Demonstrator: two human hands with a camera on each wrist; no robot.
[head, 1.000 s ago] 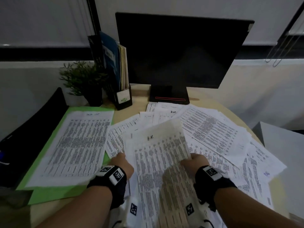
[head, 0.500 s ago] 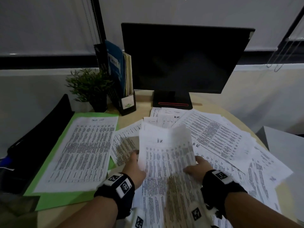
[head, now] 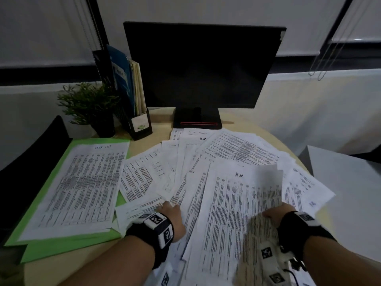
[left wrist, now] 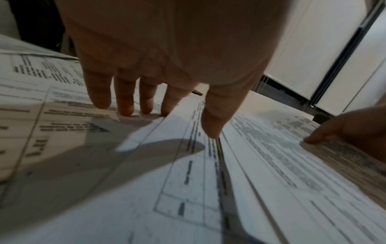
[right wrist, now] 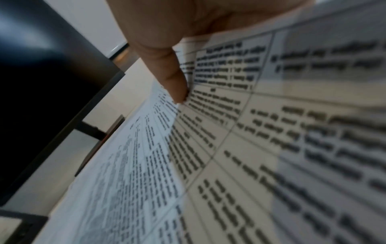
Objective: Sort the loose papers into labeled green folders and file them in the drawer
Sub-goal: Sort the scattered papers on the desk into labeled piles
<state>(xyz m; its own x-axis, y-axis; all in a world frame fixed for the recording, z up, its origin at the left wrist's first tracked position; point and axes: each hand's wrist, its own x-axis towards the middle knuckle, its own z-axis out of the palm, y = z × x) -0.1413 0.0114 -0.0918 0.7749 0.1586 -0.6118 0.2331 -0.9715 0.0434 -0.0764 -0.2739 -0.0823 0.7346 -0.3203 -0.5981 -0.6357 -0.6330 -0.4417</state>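
my left hand (head: 172,215) lies flat with fingers (left wrist: 125,100) straight and spread, the tips pressing down on the loose papers (head: 185,162) fanned out over the table (head: 162,120). my right hand (head: 277,213) holds a printed sheet (head: 266,193) that stands up from the pile, thumb (right wrist: 173,77) pinching it on the printed face; the other fingers are hidden behind the paper. under that lifted sheet lies a page marked "h.r" (head: 233,203) at its top, and another page further back carries the same letters. to the left, clear of the spread, a green folder (head: 61,242) lies open on the table with a task list page (head: 82,186) resting on it. behind the papers stands a dark monitor (head: 202,65), and to its left a file holder (head: 138,124) with a blue folder (head: 121,77) in it, then a small potted plant (head: 90,104). the lifted sheet is blurred in the right wrist view, so i cannot read its text.
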